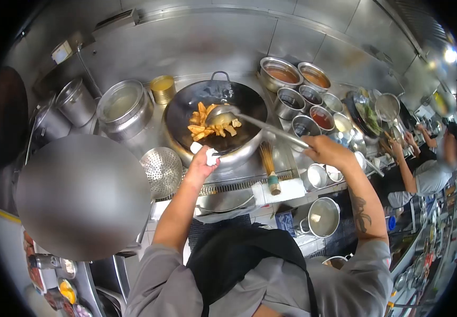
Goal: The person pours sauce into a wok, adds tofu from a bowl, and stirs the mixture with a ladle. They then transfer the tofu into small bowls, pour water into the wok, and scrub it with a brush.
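Note:
A black wok (178, 116) sits on the burner in front of me, with browned, wedge-like food pieces (201, 124) in its middle. At the near edge, my left hand (203, 164) is closed on the wok through a folded white cloth (211, 157); the handle beneath is hidden. My right hand (323, 150) grips the long handle of a metal ladle (273, 129) from the right. The ladle's bowl rests over the food and covers part of it. On the wok's far rim a loop handle (220, 75) stands up.
A perforated skimmer (162, 171) lies left of the wok, near a lidded pot (124, 105) and a yellow tin (162, 89). To the right are a bamboo brush (269, 169) and several sauce containers (321, 117). A pot (323, 217) stands lower right. Co-workers (434, 169) are at far right.

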The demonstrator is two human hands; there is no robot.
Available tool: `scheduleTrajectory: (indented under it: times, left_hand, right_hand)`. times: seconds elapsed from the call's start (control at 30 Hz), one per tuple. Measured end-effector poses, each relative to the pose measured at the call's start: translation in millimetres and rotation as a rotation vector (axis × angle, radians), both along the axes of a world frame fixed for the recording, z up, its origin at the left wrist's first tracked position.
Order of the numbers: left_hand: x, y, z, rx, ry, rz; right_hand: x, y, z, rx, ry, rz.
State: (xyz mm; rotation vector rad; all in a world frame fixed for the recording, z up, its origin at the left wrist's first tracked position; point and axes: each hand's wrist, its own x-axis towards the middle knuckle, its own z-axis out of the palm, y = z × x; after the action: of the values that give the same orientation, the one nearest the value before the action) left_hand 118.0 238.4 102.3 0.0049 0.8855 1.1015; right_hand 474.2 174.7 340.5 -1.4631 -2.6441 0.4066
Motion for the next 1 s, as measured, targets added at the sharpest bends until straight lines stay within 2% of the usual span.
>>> scheduleTrajectory:
  times: [0.17,0.27,0.33,0.4,0.5,0.57,0.63,0.77,0.8,0.87,0.9,0.93,1.0]
  left_hand:
    - [4.7,12.0,-14.7,0.044,-0.02,0.001]
    - [-2.5,19.8,-27.3,0.067,0.002,-0.052]
    - [-7.4,21.3,-40.2,0.072,0.003,-0.076]
    - [2.9,4.2,-18.6,0.03,0.029,-0.001]
    - [13.5,-42.7,32.5,0.048,-0.019,-0.037]
    - [7.3,-34.9,28.6,0.048,-0.007,-0.035]
    - [8.0,-46.6,26.1,0.027,-0.003,-0.016]
    - [24.1,-84.0,89.0,-0.038,0.011,0.002]
    - [22.7,-81.2,84.9,-0.027,-0.008,-0.002]
    - [12.1,-56.8,67.9,-0.002,-0.047,-0.015]
    - [2.7,-38.7,39.4,0.022,-0.112,-0.051]
    - [8.0,-44.0,12.2,0.04,-0.07,-0.041]
    - [21.1,-76.0,-27.2,0.104,0.008,-0.019]
  right_hand:
    - [18.5,55.8,-32.3,0.399,-0.338,-0.105]
    - [22.7,73.8,-36.5,0.415,-0.464,-0.092]
    - [20.1,79.8,-37.7,0.264,-0.418,-0.042]
    - [16.8,71.4,-38.6,0.169,-0.356,-0.016]
    - [10.0,47.9,-35.8,-0.073,-0.164,0.048]
    - [-1.9,36.6,-45.2,-0.214,-0.017,0.095]
    - [-22.9,17.8,-41.5,-0.299,-0.051,0.054]
    - [-19.7,15.5,-16.6,-0.386,-0.113,-0.033]
    - [-14.7,8.1,-21.1,-0.431,-0.128,-0.057]
    - [-4.8,28.7,-51.5,-0.273,-0.013,0.058]
    - [-5.8,36.1,-64.8,-0.196,0.027,0.059]
    - [-11.2,37.2,-75.0,-0.115,0.068,0.059]
    - [-26.4,30.5,-79.6,-0.037,-0.025,-0.049]
